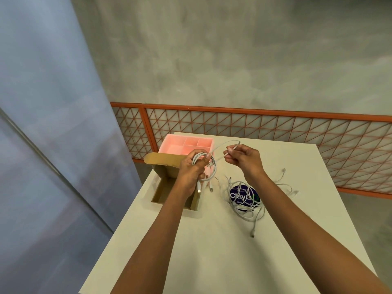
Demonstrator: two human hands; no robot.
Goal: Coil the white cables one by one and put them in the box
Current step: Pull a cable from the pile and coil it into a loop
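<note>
Grips several loops of a white cable (214, 169) in left hand (192, 170), fingers curled round the bundle, thumb pressed across the top. Loops jutting out right of the fist as a rough ring, held up over the table (212, 251), above the far right corner of the box (164, 193). Two plug ends dangling just below the fist. Pinches the same cable's free run in right hand (241, 159), between thumb and fingertips, remaining fingers curled in. Between the hands, a slack arc rising from the loops, passing over the pink compartmented tray (186, 143) just behind the box, then bending back down into the pinch. Hands near each other, not touching. Thin, smooth and white all along, with short white plugs tipped in metal. Open cardboard, that box, at the table's left edge under the left wrist, one flap standing up on the far side, inside partly hidden by the arm. Below the right wrist, a loose tangled pile (247, 209) of more white cables on the table, draped over a round dark-blue disc (240, 196) with white lettering, strands trailing right and toward the near side. Behind the table, an orange fence (275, 128) of grid panels.
</note>
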